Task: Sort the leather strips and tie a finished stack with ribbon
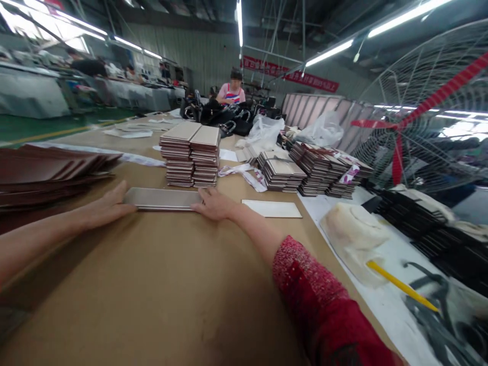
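Note:
A long flat beige piece (162, 199) lies across the brown cardboard-covered table (160, 284) in front of me. My left hand (104, 206) rests flat against its left end, fingers stretched out. My right hand (213, 204) presses against its right end, fingers laid flat on the table. Just beyond it stand two tall stacks of the same folded pieces (191, 154). A single white flat sheet (272, 208) lies to the right of my right hand.
Dark brown sheets (46, 170) are piled at the left. More stacks (312, 170) sit at the right, with plastic bags behind. A cream cloth (353, 236), a yellow stick (400, 285) and a large fan (427, 112) are at the right. A person sits far back.

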